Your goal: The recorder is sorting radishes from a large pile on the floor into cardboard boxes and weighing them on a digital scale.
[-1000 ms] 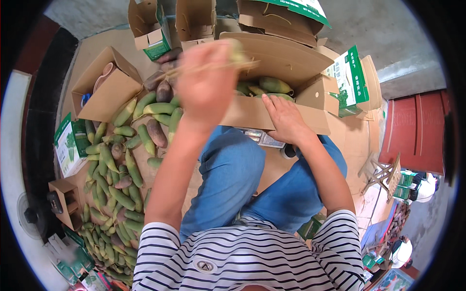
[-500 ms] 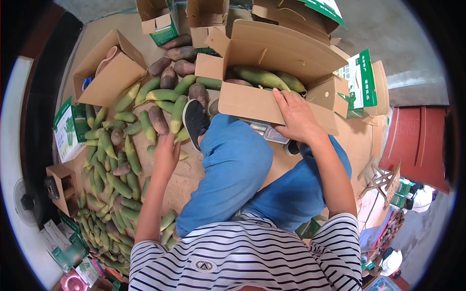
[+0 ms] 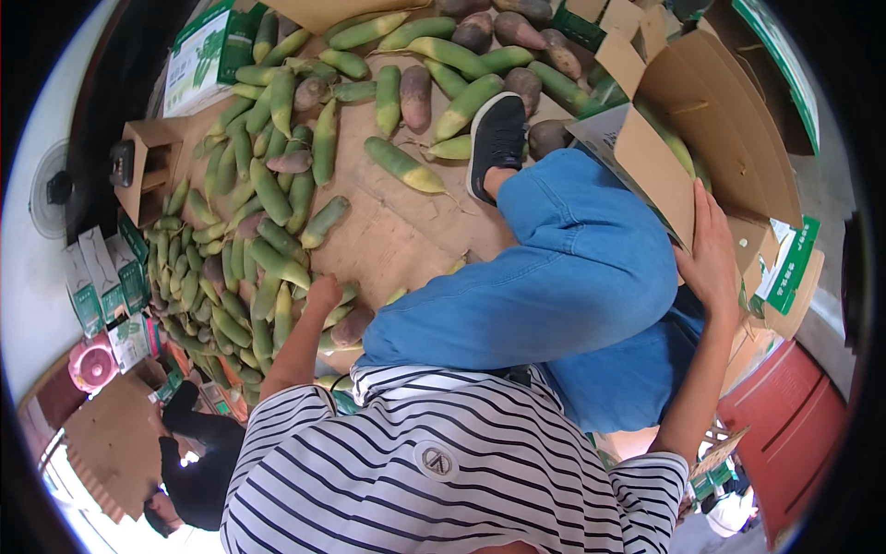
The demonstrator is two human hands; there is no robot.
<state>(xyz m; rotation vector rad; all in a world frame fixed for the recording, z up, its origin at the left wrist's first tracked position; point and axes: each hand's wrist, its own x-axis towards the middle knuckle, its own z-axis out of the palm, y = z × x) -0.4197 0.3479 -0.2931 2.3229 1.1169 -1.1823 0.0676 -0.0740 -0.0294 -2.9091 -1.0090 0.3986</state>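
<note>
L hand [image 3: 324,292] reaches down into the pile of long green fruits [image 3: 242,277] on the floor by the person's L knee, resting on top of them; fingers curl down among the fruits, can't tell if anything is gripped. R hand [image 3: 712,251] lies flat on the side wall of the open cardboard box [image 3: 657,171] at the person's R, fingers spread and pressed on the cardboard, gripping nothing. Box holds a few green fruits, mostly hidden by flaps. More fruits, green w/ yellowish ends plus some brownish-purple ones [image 3: 416,95], spread over flattened cardboard [image 3: 388,235] on the floor ahead. Black shoe [image 3: 496,140] among them, blue jeans leg [image 3: 563,277] between the two hands. Small open carton [image 3: 148,166] far L, flat green-white packs [image 3: 103,291] beside it.
</note>
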